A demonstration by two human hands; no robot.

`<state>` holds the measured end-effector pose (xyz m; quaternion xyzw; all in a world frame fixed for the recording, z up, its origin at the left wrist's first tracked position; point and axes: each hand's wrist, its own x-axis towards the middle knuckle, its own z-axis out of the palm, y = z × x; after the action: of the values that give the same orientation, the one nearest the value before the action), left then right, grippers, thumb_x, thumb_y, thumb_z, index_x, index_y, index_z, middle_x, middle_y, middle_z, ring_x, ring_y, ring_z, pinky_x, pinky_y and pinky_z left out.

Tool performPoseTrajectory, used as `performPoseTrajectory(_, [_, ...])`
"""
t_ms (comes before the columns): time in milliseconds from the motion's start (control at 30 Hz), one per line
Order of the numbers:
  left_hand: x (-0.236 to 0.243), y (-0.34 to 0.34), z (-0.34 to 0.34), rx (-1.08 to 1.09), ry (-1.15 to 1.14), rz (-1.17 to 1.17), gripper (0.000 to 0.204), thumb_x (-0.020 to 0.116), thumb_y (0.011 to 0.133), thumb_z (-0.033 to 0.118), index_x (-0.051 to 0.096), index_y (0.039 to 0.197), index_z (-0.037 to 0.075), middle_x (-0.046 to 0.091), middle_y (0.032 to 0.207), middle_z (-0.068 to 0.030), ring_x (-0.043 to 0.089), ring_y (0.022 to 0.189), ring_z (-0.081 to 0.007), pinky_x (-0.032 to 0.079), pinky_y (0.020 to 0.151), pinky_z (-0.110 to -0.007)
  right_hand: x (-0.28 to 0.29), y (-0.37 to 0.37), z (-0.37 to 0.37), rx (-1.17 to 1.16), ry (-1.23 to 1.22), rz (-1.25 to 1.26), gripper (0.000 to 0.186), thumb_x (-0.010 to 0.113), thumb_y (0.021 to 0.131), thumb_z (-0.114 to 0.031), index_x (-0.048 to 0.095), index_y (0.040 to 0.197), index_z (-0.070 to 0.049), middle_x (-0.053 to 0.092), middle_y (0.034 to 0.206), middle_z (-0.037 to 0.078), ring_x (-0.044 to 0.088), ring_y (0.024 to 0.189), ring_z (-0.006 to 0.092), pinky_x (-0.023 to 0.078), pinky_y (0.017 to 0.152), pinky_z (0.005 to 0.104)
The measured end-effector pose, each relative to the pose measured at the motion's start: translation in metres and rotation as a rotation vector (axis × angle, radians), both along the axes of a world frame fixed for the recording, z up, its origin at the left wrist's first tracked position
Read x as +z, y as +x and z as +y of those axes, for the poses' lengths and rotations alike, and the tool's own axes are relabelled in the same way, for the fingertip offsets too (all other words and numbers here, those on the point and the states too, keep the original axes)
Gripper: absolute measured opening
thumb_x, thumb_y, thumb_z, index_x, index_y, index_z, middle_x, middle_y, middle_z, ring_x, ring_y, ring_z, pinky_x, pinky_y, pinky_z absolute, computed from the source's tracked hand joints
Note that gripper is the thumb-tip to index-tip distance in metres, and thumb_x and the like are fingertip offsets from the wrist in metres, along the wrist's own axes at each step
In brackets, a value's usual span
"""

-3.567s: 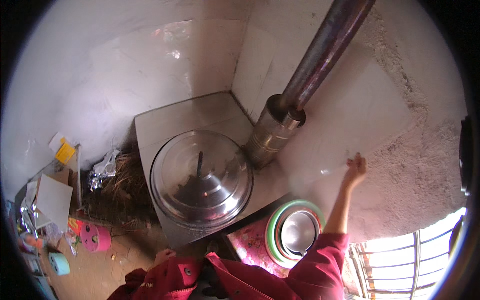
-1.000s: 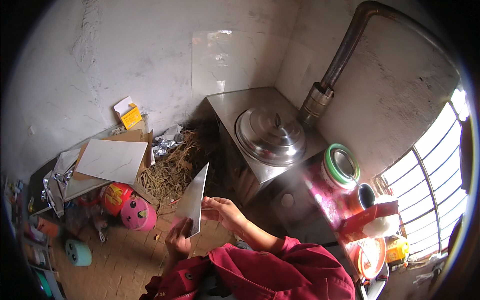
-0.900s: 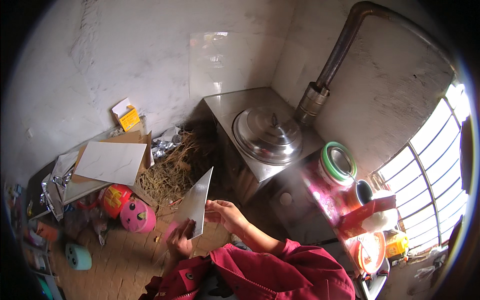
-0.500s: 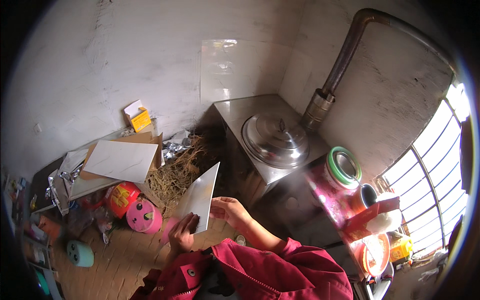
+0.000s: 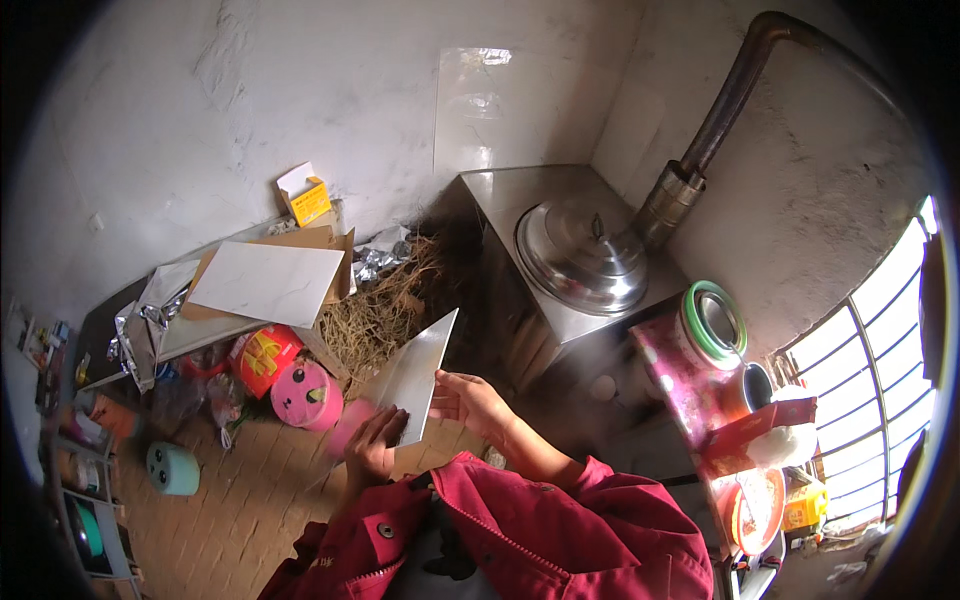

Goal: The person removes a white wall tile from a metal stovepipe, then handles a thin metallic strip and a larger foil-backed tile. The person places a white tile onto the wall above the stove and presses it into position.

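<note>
Panel (image 5: 420,372) slanting between hands.
Left hand (image 5: 372,450) is clamping its bottom; right hand (image 5: 474,403) is touching its edge, closure unclear. Weak pressure could be risking a slip.

two hands (image 5: 374,447), two loose pale panels (image 5: 415,372), one domed lid (image 5: 572,262), one bent stovepipe (image 5: 733,100), one barred window (image 5: 850,375)

Daylight pours through the barred window (image 5: 862,390) at right, blown white. It glints hard off the steel lid (image 5: 588,260), softly off the held panel (image 5: 418,378); beside the straw (image 5: 365,335) I see deep shadow. Lines bend toward a black rim, where near-left shelves (image 5: 90,497) seem blurred.
</note>
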<state>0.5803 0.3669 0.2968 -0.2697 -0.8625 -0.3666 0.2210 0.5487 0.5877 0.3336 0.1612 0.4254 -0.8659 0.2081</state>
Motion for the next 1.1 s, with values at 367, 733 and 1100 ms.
performPoseTrajectory(367, [0.039, -0.013, -0.038, -0.239, 0.045, -0.223, 0.035, 0.058, 0.078, 0.0, 0.069, 0.111, 0.007, 0.068, 0.112, -0.0103, 0.062, 0.107, -0.0311, 0.05, 0.092, -0.041, 0.011, 0.007, 0.002, -0.294, 1.756, 0.848, 0.068, 0.078, 0.068, -0.01, 0.05, 0.129, -0.013, 0.05, 0.129, 0.014, 0.046, 0.121, 0.0297, 0.037, 0.101, 0.0453])
performPoseTrajectory(733, [0.053, -0.036, -0.066, -0.038, 0.265, -0.509, 0.045, 0.065, 0.085, 0.004, 0.051, 0.128, 0.001, 0.056, 0.126, -0.0138, 0.053, 0.117, -0.023, 0.042, 0.099, -0.039, 0.034, 0.011, 0.007, -0.064, 1.618, 1.198, 0.013, 0.075, 0.072, -0.019, 0.066, 0.079, -0.011, 0.055, 0.083, 0.003, 0.052, 0.087, 0.0232, 0.038, 0.083, 0.0385])
performPoseTrajectory(1100, [-0.072, 0.012, -0.011, -0.067, 0.974, -1.219, 0.038, 0.054, 0.093, 0.042, 0.058, 0.111, 0.009, 0.061, 0.088, -0.0016, 0.062, 0.074, -0.0135, 0.052, 0.063, -0.03, -0.049, -0.018, -0.087, 0.911, 1.857, 0.828, 0.02, 0.059, 0.084, -0.024, 0.073, 0.095, -0.015, 0.071, 0.087, 0.013, 0.069, 0.085, 0.03, 0.055, 0.068, 0.0413])
